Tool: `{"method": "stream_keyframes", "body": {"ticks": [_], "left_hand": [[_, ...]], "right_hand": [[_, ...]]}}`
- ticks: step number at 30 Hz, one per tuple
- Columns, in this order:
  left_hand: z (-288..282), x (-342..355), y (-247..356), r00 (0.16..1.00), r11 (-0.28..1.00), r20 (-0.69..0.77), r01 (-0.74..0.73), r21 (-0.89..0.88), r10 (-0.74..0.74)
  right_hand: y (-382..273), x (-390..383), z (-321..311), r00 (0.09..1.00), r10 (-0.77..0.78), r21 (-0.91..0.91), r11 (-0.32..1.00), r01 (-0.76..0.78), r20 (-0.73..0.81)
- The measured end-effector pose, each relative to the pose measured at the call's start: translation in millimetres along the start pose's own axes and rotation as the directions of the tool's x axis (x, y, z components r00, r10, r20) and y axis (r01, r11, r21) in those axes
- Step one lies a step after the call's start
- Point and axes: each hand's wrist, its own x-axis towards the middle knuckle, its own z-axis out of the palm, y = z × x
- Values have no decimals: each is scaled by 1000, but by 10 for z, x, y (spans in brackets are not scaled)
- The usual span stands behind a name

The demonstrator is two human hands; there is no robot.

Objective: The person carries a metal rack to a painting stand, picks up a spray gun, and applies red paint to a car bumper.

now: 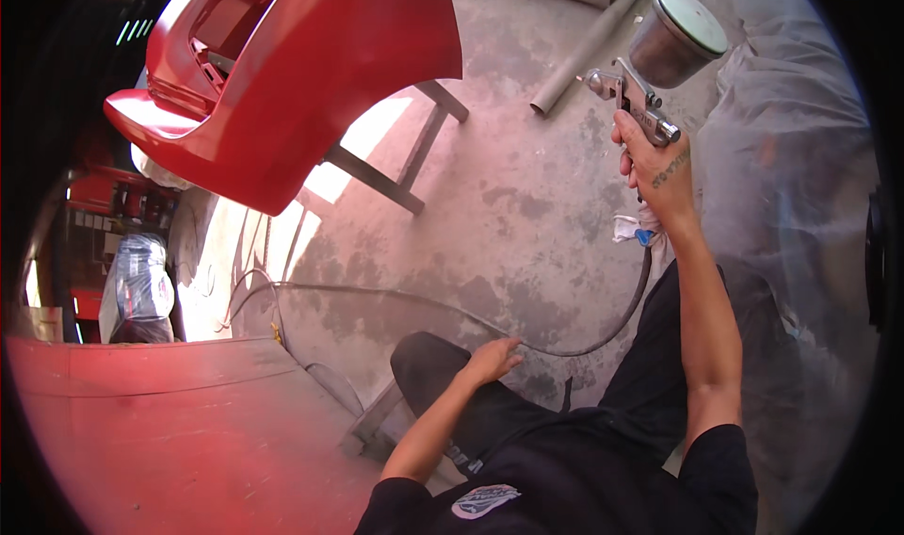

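Note:
My right hand [656, 165] grips the handle of a metal spray gun [644, 111] at the upper right. A round paint cup [680, 36] with a pale lid sits on top of the gun. White cloth [633, 226] and a blue piece are gathered below the handle, where a dark air hose [633, 311] hangs down. My left hand [492, 361] is low by my knee, fingers loosely extended. Its fingertips overlap the hose, but I cannot tell whether they touch it. At the upper left, a glossy red car bumper [377, 50] rests on a stand [377, 179].
The hose curves left over the stained concrete floor [527, 252]. A red-dusted flat panel [179, 431] fills the lower left. Translucent plastic sheeting [791, 139] drapes along the right. A long pipe [589, 50] lies at the top. A plastic-wrapped object [141, 281] stands at the left.

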Motion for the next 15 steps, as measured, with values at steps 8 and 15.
{"method": "stream_keyframes", "body": {"ticks": [8, 15], "left_hand": [[-96, -246, 339, 997, 997, -25, 66, -32, -67], [-307, -591, 857, 972, 974, -75, 223, -27, -224]], "right_hand": [[81, 157, -361, 870, 104, -1, 993, -118, 483], [290, 1007, -502, 959, 84, 10, 996, -90, 272]]}}
